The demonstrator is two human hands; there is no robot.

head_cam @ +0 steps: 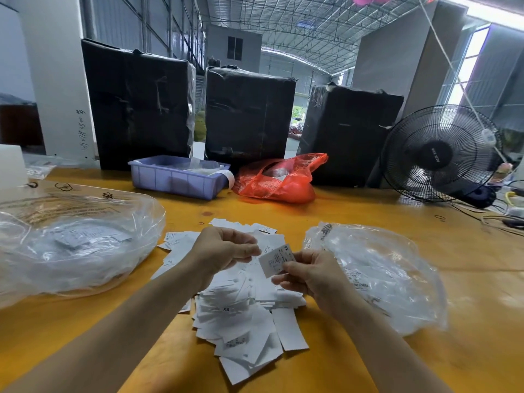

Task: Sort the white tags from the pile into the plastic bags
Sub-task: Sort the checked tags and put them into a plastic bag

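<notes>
A loose pile of white tags covers the middle of the yellow table. My right hand pinches one white tag marked XS just above the pile. My left hand hovers beside it with fingers curled, its fingertips close to the tag's upper left edge; whether they touch it I cannot tell. A large clear plastic bag with tags inside lies on the left. A second clear plastic bag lies on the right, close to my right hand.
A purple plastic tray and a red plastic bag sit at the back of the table. Three black wrapped boxes stand behind them. A black fan with trailing cables stands at the far right.
</notes>
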